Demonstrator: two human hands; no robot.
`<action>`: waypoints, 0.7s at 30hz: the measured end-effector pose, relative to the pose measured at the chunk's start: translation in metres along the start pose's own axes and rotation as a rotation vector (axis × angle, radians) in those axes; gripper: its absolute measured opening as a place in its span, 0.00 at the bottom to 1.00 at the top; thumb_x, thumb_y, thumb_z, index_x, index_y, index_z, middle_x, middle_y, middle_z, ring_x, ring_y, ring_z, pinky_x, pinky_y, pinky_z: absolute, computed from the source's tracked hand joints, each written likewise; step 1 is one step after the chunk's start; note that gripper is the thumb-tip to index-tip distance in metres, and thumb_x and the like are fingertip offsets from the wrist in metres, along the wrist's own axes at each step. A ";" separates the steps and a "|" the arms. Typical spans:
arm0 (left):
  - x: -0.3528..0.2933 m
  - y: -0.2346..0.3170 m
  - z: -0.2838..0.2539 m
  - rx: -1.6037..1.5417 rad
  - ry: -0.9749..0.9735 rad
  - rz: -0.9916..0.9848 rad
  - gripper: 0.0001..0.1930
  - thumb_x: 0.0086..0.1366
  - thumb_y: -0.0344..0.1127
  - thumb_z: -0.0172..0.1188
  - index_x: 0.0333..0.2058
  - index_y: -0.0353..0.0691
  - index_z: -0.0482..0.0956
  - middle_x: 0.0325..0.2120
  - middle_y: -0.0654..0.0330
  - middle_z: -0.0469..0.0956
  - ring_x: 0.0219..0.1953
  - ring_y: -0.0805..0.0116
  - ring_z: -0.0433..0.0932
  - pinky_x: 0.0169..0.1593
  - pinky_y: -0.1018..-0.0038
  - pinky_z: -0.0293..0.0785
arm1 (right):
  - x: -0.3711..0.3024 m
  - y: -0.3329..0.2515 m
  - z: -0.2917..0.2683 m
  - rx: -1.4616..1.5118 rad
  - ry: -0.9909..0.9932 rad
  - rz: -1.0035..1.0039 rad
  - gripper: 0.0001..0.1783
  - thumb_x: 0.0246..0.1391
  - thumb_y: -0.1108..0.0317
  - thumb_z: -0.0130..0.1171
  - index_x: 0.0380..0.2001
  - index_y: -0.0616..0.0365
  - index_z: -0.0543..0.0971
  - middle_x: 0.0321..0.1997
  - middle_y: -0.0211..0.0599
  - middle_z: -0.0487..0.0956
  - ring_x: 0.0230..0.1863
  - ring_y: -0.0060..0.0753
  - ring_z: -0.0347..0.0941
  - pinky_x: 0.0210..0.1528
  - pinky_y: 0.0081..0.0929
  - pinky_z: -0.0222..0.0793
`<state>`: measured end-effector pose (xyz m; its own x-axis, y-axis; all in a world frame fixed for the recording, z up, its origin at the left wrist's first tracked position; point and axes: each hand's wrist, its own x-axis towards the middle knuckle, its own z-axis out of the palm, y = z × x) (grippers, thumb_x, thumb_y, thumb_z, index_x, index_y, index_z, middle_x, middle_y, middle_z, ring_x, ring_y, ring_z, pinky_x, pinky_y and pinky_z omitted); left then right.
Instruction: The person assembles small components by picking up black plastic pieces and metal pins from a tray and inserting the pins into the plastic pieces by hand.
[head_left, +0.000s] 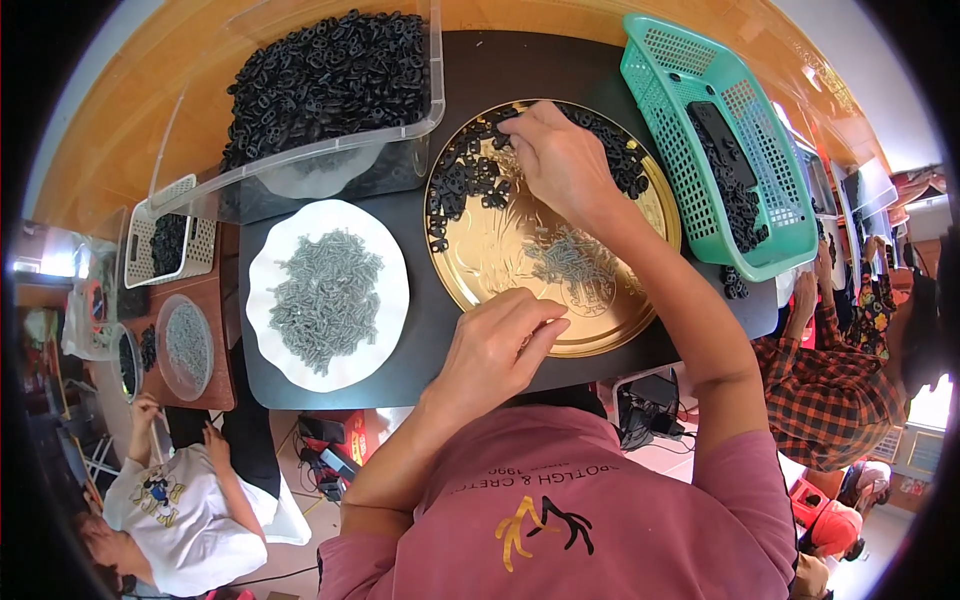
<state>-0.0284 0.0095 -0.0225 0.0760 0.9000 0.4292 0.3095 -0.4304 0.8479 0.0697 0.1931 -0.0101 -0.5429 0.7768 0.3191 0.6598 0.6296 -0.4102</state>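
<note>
A round golden tray (465, 262) lies on the dark table. Small black plastic pieces (470, 178) are spread along its far and left side, and a loose heap of thin silvery screws or pins (580, 262) rests toward its right. My right hand (562, 165) reaches over the tray's far part, thumb and fingers pinched at the black pieces; anything between them is hidden. Over the tray's near edge is my left hand (500, 340), fingers curled and thumb meeting the index finger. Whatever this pinch holds is too small to make out.
Left of the tray stands a white wavy-rimmed plate (262, 300) heaped with silvery pieces. Behind it is a clear bin (438, 85) full of black pieces. A green basket (705, 235) with black parts stands at right. People sit at both sides, including one in a white shirt (190, 510).
</note>
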 end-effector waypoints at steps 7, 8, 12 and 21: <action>0.001 0.002 0.000 -0.007 0.009 -0.001 0.05 0.55 0.22 0.63 0.32 0.32 0.77 0.21 0.56 0.73 0.20 0.65 0.72 0.23 0.73 0.66 | 0.025 0.015 0.012 -0.306 0.074 -0.396 0.15 0.41 0.74 0.56 0.36 0.54 0.82 0.38 0.29 0.78 0.48 0.36 0.68 0.49 0.33 0.64; 0.001 0.002 0.000 -0.006 0.008 -0.001 0.05 0.55 0.22 0.63 0.32 0.32 0.77 0.21 0.56 0.73 0.20 0.65 0.72 0.23 0.73 0.66 | 0.025 0.017 0.013 -0.317 0.105 -0.477 0.14 0.40 0.73 0.57 0.34 0.53 0.83 0.36 0.27 0.79 0.49 0.35 0.67 0.50 0.34 0.62; 0.000 0.001 0.000 0.002 0.010 -0.010 0.06 0.55 0.22 0.62 0.33 0.32 0.78 0.21 0.56 0.73 0.20 0.65 0.72 0.23 0.73 0.67 | 0.024 0.013 0.003 -0.200 0.025 -0.503 0.17 0.38 0.78 0.56 0.35 0.54 0.82 0.37 0.30 0.78 0.49 0.39 0.67 0.54 0.35 0.60; 0.002 0.002 0.001 0.007 -0.002 -0.040 0.04 0.57 0.26 0.62 0.31 0.34 0.76 0.23 0.55 0.74 0.24 0.57 0.75 0.28 0.67 0.70 | 0.010 0.014 -0.019 -0.044 0.053 -0.184 0.11 0.50 0.75 0.54 0.37 0.57 0.80 0.36 0.37 0.78 0.35 0.46 0.75 0.39 0.37 0.72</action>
<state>-0.0267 0.0109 -0.0201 0.0648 0.9167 0.3944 0.3192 -0.3935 0.8622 0.0837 0.2097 0.0035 -0.6289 0.6474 0.4305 0.5749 0.7600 -0.3031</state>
